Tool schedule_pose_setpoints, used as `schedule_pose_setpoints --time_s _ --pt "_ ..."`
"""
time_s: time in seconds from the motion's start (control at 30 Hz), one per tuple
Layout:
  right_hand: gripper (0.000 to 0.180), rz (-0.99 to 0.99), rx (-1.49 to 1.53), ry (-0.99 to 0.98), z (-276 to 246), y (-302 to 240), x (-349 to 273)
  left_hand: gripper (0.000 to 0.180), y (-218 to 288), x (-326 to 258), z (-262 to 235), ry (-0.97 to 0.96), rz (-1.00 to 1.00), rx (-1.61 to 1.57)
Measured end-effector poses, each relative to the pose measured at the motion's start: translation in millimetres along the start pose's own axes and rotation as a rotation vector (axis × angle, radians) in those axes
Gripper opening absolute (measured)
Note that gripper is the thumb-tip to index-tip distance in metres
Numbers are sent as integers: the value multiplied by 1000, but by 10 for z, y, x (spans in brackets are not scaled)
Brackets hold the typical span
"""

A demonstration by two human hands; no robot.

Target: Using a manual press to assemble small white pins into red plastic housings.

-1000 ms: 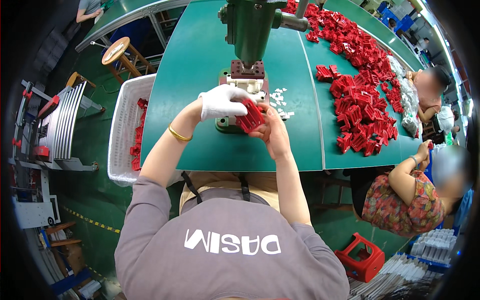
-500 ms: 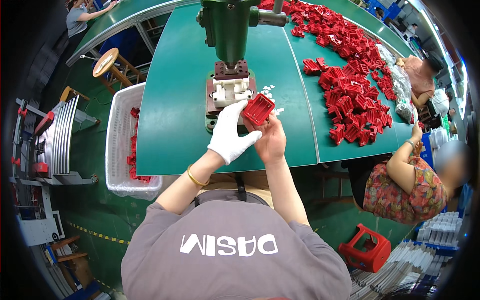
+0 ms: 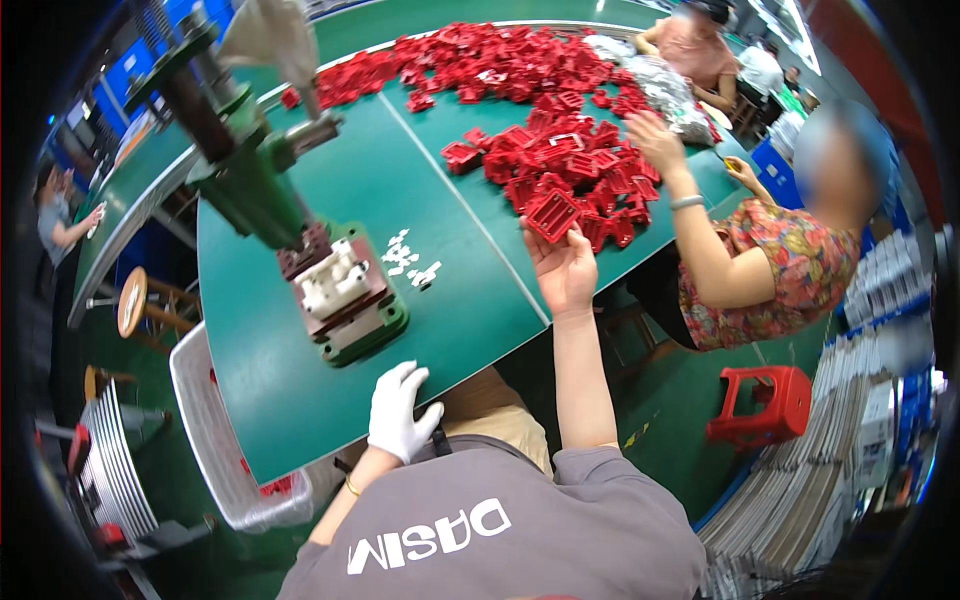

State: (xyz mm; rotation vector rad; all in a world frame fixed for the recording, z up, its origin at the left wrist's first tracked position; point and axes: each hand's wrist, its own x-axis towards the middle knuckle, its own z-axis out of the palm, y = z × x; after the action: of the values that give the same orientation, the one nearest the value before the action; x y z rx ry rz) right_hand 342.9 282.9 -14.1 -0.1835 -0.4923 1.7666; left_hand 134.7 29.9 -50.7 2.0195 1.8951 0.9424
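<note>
While your bare right hand (image 3: 565,262) is clamped on a red slotted tray (image 3: 552,214) well right of the green press (image 3: 248,185), your gloved left hand (image 3: 399,411), fingers apart, sits on the press's near side; white pieces (image 3: 401,257) lie just right of the press.

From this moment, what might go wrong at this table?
The red part in the right hand might slip and get lost among similar pieces in the red pile. A co-worker's raised hand is near the same pile, so the two hands might bump. The small white pieces lie loose beside the green press, so a passing arm could scatter them.
</note>
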Motion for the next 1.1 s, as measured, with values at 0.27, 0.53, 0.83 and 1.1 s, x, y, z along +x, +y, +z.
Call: schedule_pose_setpoints --time_s 0.27,0.53,0.83,1.1 --pt "44 -282 -34 133 -593 -953 247 64 25 1 227 64 72 248" --pt "45 -289 -17 200 -829 -1183 398 55 63 36 293 102 41 346" --pt "45 -310 35 201 -878 -1167 479 56 153 112 303 118 13 382" --pt "47 -284 14 228 -930 -1288 622 54 168 140 318 156 5 394"
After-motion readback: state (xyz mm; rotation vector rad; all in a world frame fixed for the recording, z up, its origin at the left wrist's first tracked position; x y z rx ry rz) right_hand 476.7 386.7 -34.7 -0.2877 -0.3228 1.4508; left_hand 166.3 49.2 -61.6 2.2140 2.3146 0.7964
